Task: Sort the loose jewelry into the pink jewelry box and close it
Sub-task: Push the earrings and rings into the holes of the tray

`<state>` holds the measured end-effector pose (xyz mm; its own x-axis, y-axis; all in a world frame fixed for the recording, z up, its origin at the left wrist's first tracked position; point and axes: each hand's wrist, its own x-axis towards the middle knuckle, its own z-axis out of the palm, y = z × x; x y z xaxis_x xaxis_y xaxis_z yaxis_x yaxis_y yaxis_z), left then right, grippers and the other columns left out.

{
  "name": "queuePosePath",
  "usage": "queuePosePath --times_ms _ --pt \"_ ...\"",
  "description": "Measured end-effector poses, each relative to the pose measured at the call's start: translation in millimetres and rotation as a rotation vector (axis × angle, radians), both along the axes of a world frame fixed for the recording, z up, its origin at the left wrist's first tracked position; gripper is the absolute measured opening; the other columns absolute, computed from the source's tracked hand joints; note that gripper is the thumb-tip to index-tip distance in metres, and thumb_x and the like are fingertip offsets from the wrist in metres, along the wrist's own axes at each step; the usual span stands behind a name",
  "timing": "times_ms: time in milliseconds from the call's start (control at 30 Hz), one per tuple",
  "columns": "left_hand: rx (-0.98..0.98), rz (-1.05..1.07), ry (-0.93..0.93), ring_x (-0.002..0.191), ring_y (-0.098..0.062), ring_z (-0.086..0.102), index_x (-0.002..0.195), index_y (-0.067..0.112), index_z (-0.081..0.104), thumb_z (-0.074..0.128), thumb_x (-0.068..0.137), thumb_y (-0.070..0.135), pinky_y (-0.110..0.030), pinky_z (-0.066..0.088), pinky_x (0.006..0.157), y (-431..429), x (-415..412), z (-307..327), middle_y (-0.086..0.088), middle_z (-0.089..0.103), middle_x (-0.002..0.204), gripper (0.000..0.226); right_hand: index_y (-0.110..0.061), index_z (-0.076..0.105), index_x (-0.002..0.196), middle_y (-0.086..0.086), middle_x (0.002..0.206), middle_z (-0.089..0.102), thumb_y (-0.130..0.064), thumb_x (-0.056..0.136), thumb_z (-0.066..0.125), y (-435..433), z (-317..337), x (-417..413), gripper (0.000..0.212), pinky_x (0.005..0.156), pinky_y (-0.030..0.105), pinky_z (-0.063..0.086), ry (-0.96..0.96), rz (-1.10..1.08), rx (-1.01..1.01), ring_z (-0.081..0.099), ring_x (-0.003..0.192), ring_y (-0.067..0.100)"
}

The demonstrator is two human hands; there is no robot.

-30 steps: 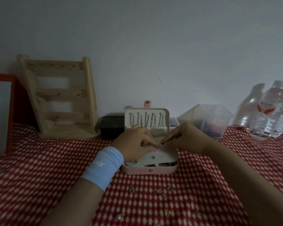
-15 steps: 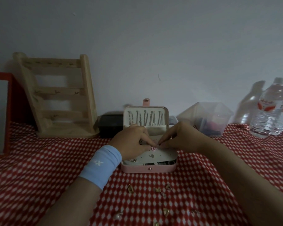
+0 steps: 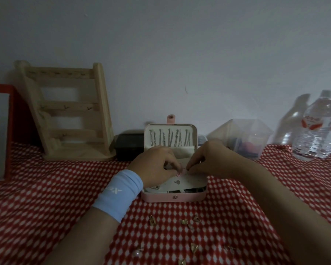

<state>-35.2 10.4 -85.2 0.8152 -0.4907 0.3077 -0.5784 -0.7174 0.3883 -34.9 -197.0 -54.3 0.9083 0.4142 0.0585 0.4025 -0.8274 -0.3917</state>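
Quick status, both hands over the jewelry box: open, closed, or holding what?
Left hand: pinching the pink earring at the white earring panel.
Right hand: fingertips pinched beside it; what they hold cannot be told.

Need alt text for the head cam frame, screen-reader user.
The left hand and right hand meet fingertip to fingertip at a small pink piece on the white panel of the open pink jewelry box on a red-and-white tablecloth. Loose gold jewelry lies in front; a wooden rack and water bottle stand behind.

Left forearm bare, light blue wristband (image 3: 116, 195) at the wrist, white logo mark on it. Right forearm bare, nothing worn.
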Motion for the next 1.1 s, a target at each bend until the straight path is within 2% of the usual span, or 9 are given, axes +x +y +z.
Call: queuePosePath --times_ms 133,300,500,667,733,800,900,1000,1100 --pt "-0.013 0.013 0.004 0.101 -0.002 0.048 0.09 0.038 0.075 0.07 0.086 0.036 -0.029 0.041 0.1 -1 0 0 0.023 0.053 0.094 0.007 -0.035 0.079 0.1 -0.029 0.079 0.059 -0.028 0.09 0.072 7 -1 -1 0.014 0.06 0.003 0.043 -0.014 0.017 -0.08 0.057 0.075 -0.011" --pt "0.005 0.019 0.017 0.102 -0.003 0.05 0.091 0.037 0.075 0.069 0.086 0.036 -0.029 0.042 0.099 -1 1 -3 0.02 0.057 0.098 0.008 -0.033 0.079 0.104 -0.019 0.104 0.074 -0.032 0.092 0.069 6 -2 -2 0.016 0.07 0.004 0.045 0.031 0.023 -0.065 0.062 0.084 -0.009" --pt "-0.002 0.015 0.014 0.099 -0.002 0.051 0.091 0.038 0.075 0.069 0.086 0.035 -0.032 0.045 0.097 -2 -1 -2 0.022 0.055 0.095 0.009 -0.034 0.079 0.101 -0.015 0.103 0.074 -0.033 0.088 0.073 11 -3 -3 0.014 0.071 0.009 0.049 -0.007 -0.024 -0.043 0.063 0.085 -0.003" --pt "-0.061 0.017 -0.032 0.101 -0.003 0.053 0.095 0.034 0.074 0.07 0.086 0.037 -0.032 0.045 0.097 -1 -16 6 0.021 0.059 0.098 0.01 -0.028 0.078 0.104 -0.012 0.103 0.072 -0.035 0.091 0.071 8 1 -17 0.016 0.087 0.022 0.056 -0.056 -0.056 0.016 0.063 0.09 0.001" --pt "-0.053 0.017 -0.04 0.1 -0.002 0.054 0.091 0.036 0.072 0.069 0.085 0.04 -0.033 0.048 0.095 1 -26 10 0.02 0.061 0.099 0.007 -0.027 0.077 0.102 -0.017 0.098 0.069 -0.031 0.092 0.07 7 4 -27 0.013 0.085 0.019 0.054 -0.095 -0.036 0.04 0.063 0.088 -0.001" --pt "-0.035 0.009 -0.036 0.097 -0.001 0.057 0.09 0.037 0.071 0.069 0.085 0.038 -0.032 0.05 0.092 1 -39 13 0.021 0.062 0.099 0.005 -0.028 0.077 0.098 -0.022 0.089 0.067 -0.027 0.09 0.072 5 8 -38 0.009 0.076 0.012 0.051 -0.098 -0.002 0.076 0.063 0.079 -0.006" --pt "0.047 -0.011 0.0 0.088 0.002 0.057 0.088 0.035 0.07 0.067 0.085 0.035 -0.027 0.052 0.084 -1 -67 14 0.02 0.063 0.094 0.004 -0.028 0.079 0.097 -0.02 0.087 0.071 -0.023 0.088 0.075 2 10 -58 0.011 0.066 0.007 0.048 -0.018 0.09 0.087 0.064 0.075 -0.01" --pt "0.147 -0.027 0.052 0.075 0.006 0.053 0.091 0.038 0.07 0.066 0.087 0.037 -0.017 0.046 0.071 -1 -89 7 0.022 0.059 0.085 0.007 -0.026 0.079 0.101 -0.017 0.095 0.074 -0.021 0.088 0.074 4 3 -74 0.014 0.069 0.006 0.047 0.076 0.176 0.004 0.064 0.079 -0.011" --pt "0.216 -0.041 0.091 0.071 0.007 0.05 0.102 0.036 0.073 0.065 0.088 0.039 -0.01 0.038 0.067 -2 -101 -3 0.02 0.063 0.093 0.017 -0.027 0.078 0.102 -0.017 0.1 0.074 -0.02 0.088 0.074 8 -9 -80 0.017 0.08 0.008 0.045 0.135 0.179 -0.06 0.065 0.088 -0.006"
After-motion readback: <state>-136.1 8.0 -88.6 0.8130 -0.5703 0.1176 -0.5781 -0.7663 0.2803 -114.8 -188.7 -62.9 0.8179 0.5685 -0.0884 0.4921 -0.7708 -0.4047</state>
